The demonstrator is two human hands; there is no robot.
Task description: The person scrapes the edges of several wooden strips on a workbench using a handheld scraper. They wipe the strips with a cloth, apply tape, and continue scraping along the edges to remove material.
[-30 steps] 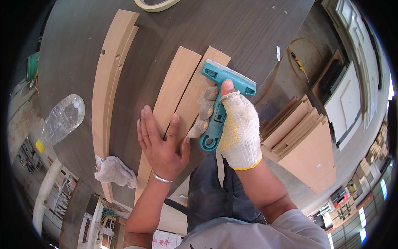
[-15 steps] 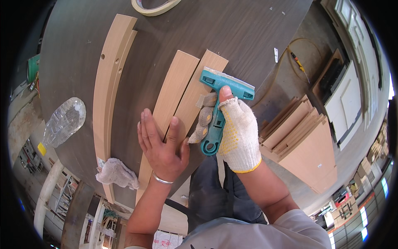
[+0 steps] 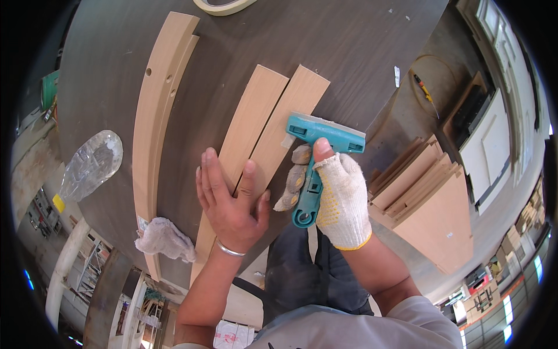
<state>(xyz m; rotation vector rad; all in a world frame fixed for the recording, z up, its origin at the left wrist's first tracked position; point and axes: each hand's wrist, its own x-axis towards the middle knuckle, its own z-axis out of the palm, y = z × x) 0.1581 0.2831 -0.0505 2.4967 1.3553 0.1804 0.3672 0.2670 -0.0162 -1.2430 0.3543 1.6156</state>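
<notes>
My bare left hand (image 3: 233, 205) lies with fingers spread over two long light-wood strips (image 3: 256, 107) (image 3: 294, 110), which sit side by side with a narrow dark gap between them. A metal bangle is on that wrist. In a white knit glove with yellow dots, my right hand (image 3: 343, 198) grips the handle of a teal scraper (image 3: 326, 132), thumb bare along its top. The scraper's wide head and pale blade point away from me, beside the right strip's edge. A small pale patch (image 3: 288, 141) shows on that edge, near the scraper head.
Left of the strips lies a longer wooden piece (image 3: 152, 116) with round holes. A crumpled grey rag (image 3: 165, 239) rests at its near end. A clear plastic bottle (image 3: 90, 166) lies farther left; a tape roll (image 3: 224, 7) is at the far edge. Stacked wooden panels (image 3: 430, 215) stand right.
The scraper and my right hand have come slightly nearer to me and rightward along the strip's edge. My left hand keeps its place on the strips. The whole view has shifted a little.
</notes>
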